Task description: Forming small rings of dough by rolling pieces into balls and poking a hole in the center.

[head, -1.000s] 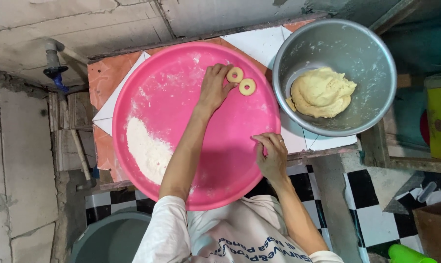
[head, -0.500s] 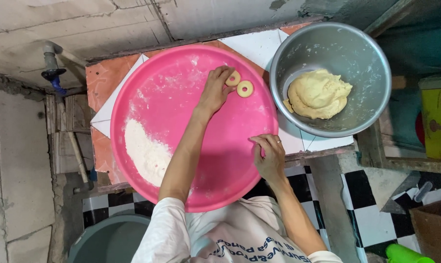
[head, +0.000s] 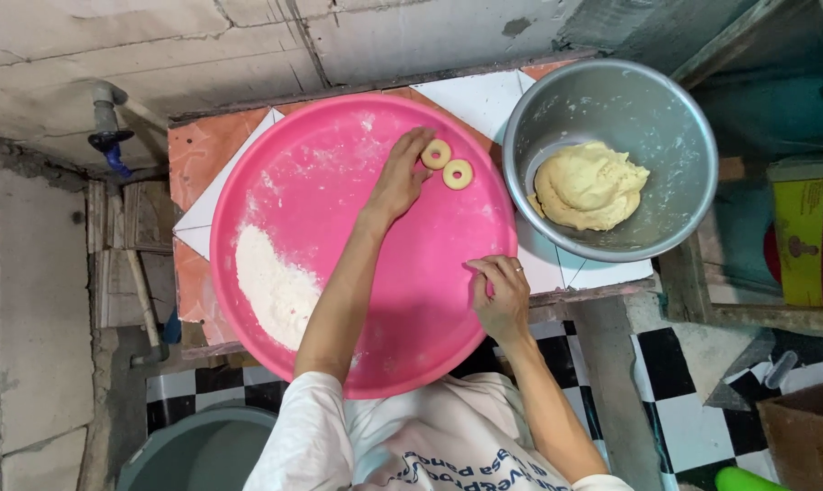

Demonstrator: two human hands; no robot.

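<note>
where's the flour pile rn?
The flour pile lies on the lower-left part of the pink tray in the head view, just left of the person's left forearm, well away from the two dough rings.

The left arm stretches far forward, its hand flat, palm down, fingers extended. The right arm is bent close to the body, its hand loosely curled, fingertips pressed down.
</note>
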